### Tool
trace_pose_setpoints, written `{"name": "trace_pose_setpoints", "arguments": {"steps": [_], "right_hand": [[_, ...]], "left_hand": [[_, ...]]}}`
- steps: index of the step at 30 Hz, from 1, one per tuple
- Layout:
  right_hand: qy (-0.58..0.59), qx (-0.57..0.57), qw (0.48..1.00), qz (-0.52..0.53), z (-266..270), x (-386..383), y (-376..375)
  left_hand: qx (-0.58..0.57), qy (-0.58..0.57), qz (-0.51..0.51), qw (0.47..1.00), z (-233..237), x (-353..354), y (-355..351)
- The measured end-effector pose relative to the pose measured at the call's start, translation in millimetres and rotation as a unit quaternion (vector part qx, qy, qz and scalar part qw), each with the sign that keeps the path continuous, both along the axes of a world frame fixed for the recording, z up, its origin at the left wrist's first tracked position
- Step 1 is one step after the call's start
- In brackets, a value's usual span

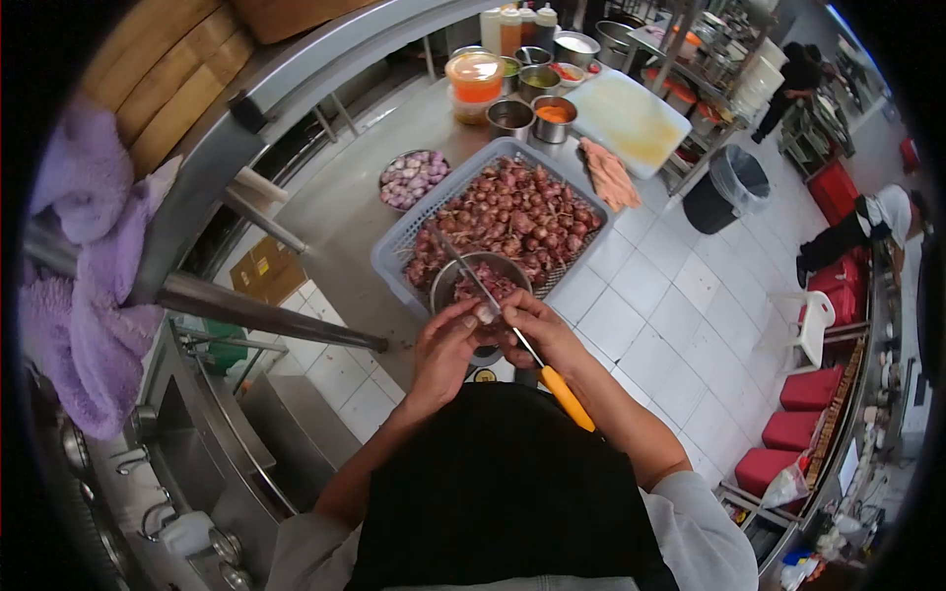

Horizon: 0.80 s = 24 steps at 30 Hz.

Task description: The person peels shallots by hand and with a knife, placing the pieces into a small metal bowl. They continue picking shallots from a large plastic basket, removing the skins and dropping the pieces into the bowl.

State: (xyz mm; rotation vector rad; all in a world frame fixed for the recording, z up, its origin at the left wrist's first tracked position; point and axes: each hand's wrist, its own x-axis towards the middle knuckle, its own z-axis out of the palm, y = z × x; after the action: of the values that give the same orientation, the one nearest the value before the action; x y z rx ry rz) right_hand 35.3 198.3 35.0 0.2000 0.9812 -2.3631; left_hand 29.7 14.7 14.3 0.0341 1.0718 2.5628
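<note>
My left hand [445, 350] is closed, its fingertips pinching a small pale shallot [485, 313]. Around the blade of a long knife with a yellow handle [566, 398], my right hand [535, 327] is closed; the handle points back toward my right forearm, and the blade tip reaches over the bowl. Both hands meet at the near rim of a metal bowl [440, 288] holding reddish skins. This bowl sits at the near side of a grey plastic basket [387, 258] full of unpeeled red shallots [532, 212]. Left of the basket, a metal bowl holds peeled purple shallots [414, 179].
Behind the basket stand several metal containers [509, 120], a tub of orange liquid [475, 77] and squeeze bottles [509, 32]. A white cutting board [631, 120] and an orange cloth [609, 173] lie at right. A black bin [724, 192] and two other people [857, 231] are farther right.
</note>
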Motion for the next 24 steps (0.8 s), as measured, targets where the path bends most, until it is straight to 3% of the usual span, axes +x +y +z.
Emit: {"name": "trace_pose_setpoints", "arguments": {"steps": [4, 7, 9, 12, 17, 21, 23, 24], "right_hand": [[0.023, -0.008, 1.0, 0.012, -5, -2, 1], [-0.041, -0.019, 0.999, 0.013, -1, -2, 1], [-0.024, -0.033, 0.999, 0.001, -7, -6, 4], [0.006, 0.076, 0.996, -0.05, -9, -12, 8], [0.035, 0.218, 0.975, -0.032, -22, -10, 6], [0.077, 0.226, 0.971, -0.027, -17, 0, 5], [0.163, 0.249, 0.955, -0.016, -32, 2, 4], [0.168, 0.257, 0.952, 0.002, -15, 6, 2]], "left_hand": [[-0.104, 0.013, 0.038, 0.994, -10, -1, 3], [-0.076, -0.021, 0.03, 0.996, -8, -3, -2], [-0.062, -0.019, 0.04, 0.997, -6, -4, -4], [-0.076, -0.03, 0.058, 0.995, -3, -3, -12], [-0.068, -0.051, 0.05, 0.995, -12, -7, -13], [-0.075, -0.038, 0.057, 0.995, -21, -8, -15], [-0.066, -0.03, 0.039, 0.997, -25, -8, -11], [-0.049, -0.025, 0.052, 0.997, -26, -7, -10]]}}
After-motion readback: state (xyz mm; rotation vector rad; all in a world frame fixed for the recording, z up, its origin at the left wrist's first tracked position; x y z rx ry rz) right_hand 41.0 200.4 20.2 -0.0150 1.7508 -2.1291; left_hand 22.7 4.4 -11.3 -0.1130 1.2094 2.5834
